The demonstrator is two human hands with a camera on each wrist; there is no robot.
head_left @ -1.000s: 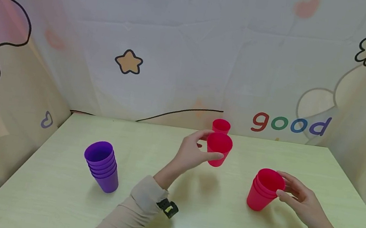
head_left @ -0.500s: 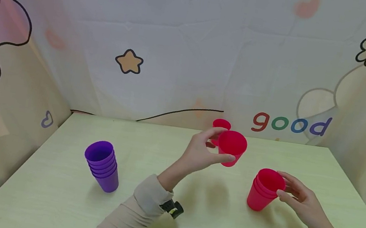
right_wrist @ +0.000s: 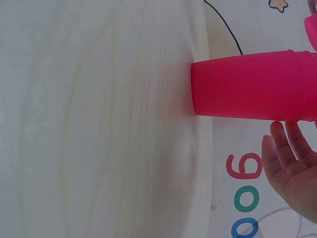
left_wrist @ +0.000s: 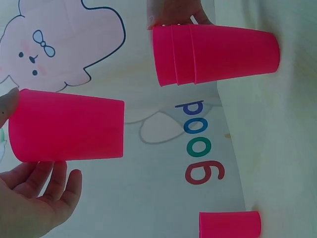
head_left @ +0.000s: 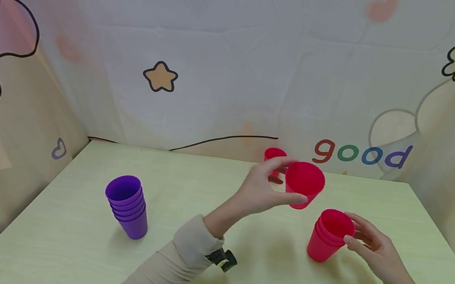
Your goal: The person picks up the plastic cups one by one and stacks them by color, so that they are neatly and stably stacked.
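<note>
My left hand (head_left: 262, 189) pinches a red plastic cup (head_left: 304, 185) near its rim, thumb on the near side and fingers on the far side. This cup is held up off the table, mouth upward. To its right stands a stack of nested red cups (head_left: 323, 247), upright on the table. My right hand (head_left: 378, 253) holds that stack by the upper rim, thumb in front and fingers behind. In the left wrist view the lifted cup (left_wrist: 69, 126) is apart from the stack (left_wrist: 223, 53), whose rims show three cups.
Another red cup (head_left: 275, 154) stands at the back of the table (head_left: 62, 245), partly hidden by my left hand. A stack of several purple cups (head_left: 131, 211) stands on the left. A printed cloth (head_left: 219, 77) hangs right behind the table's far edge.
My left hand has carried its red cup to the right and slightly up, away from the back cup and closer to the red stack. My right hand and the stack have stayed put.
</note>
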